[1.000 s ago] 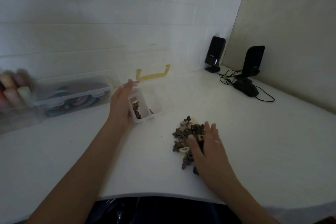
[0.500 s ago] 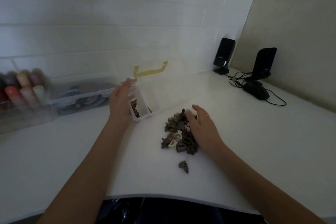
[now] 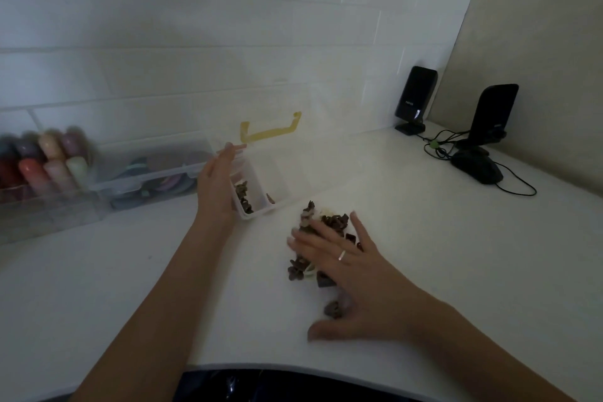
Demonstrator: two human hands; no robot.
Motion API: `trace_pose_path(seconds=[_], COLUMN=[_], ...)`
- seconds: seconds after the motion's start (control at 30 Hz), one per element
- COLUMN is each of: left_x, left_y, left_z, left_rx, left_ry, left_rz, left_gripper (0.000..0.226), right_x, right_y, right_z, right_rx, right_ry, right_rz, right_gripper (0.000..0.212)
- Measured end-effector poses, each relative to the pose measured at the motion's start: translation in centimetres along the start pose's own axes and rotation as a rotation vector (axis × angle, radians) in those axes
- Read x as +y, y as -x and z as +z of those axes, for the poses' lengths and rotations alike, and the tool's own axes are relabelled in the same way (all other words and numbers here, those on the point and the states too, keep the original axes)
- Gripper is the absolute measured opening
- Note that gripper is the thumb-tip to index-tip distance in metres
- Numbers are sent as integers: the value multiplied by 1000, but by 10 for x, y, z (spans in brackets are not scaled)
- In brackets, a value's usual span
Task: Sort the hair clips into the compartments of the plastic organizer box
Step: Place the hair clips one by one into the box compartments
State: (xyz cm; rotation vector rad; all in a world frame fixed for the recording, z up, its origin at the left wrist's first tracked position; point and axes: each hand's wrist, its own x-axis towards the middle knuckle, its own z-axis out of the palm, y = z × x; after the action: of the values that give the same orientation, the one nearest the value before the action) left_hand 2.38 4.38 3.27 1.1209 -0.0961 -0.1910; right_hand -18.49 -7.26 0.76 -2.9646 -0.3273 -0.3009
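At about nine o'clock in the head view, jars with coloured lids (image 3: 49,160) and a second clear case (image 3: 153,173) are seen against the wall, blurred and apart from the work. Towards the centre, the left hand (image 3: 217,186) is laid with straight fingers against the left wall of the plastic organizer box (image 3: 261,173), steadying it without curling round it; the box's clear lid stands open, its yellow handle (image 3: 270,132) at twelve o'clock. A few dark hair clips (image 3: 244,197) already lie in the nearest compartment, while the compartments to the right appear nearly bare. At about five o'clock from the box, the pile of hair clips (image 3: 329,225) rests on the white table (image 3: 424,254), and the right hand (image 3: 346,268) is spread flat over it, fingers extended, nothing pinched. The step in hand is judged to be spreading the pile so that kinds can be told apart; it would best be done with light pressure, so that clips are not swept towards the near edge, where one stray clip (image 3: 332,308) lies by the thumb. The box should be kept braced while single clips are then picked. At two o'clock, two black speakers (image 3: 416,98) and a mouse (image 3: 478,168) stand well apart.
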Motion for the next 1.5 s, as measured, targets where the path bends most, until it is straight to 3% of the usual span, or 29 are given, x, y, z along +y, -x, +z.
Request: trace_pose_path(seconds=[0.13, 0.23, 0.3, 0.37, 0.4, 0.47, 0.53, 0.67, 0.8, 0.97, 1.13, 1.37, 1.5], left_x=[1, 0, -1, -1, -2, -3, -4, -6, -6, -8, -7, -5, -3], left_y=[0, -2, -2, -2, -2, -3, -7, -11, -11, -12, -13, -6, -5], left_z=[-1, -2, -2, -2, -1, -2, -3, -4, -3, -5, -6, -4, -5], left_rx=[-8, -14, -13, -15, -20, -19, -4, -14, -27, -45, -67, -107, -159], left_ry=[-10, -14, -17, -22, -21, -28, -32, -72, -69, -72, -55, -60, -50], left_rz=[6, 31, 43, 69, 80, 83, 63, 71, 57, 67, 35, 46, 54], left_gripper=[15, 15, 15, 16, 17, 18, 17, 22, 22, 22, 36, 39, 41], right_x=[17, 31, 40, 54, 62, 74, 79, 78, 78, 75, 61, 9, -6], right_y=[-16, -26, -31, -37, -40, -47, -52, -57, -52, -48, -49, -92, -129], right_z=[10, 11, 6, -1, -5, -6, 0, 5, 3, 4, -5, -22, -15], right_rx=[82, 112, 305, 537, 529, 331, 185, 176, 295, 418, 561, 541, 534], right_ry=[78, -142, -415, -471, -441, -433, -431, -494, -678, -665, -704, -503, -163], right_rz=[88, 157, 279, 435, 501, 546, 518, 461, 502, 496, 387, 71, -99], right_gripper=[86, 78, 60, 41, 31, 22, 24, 19, 4, 7, 9, 19, 16])
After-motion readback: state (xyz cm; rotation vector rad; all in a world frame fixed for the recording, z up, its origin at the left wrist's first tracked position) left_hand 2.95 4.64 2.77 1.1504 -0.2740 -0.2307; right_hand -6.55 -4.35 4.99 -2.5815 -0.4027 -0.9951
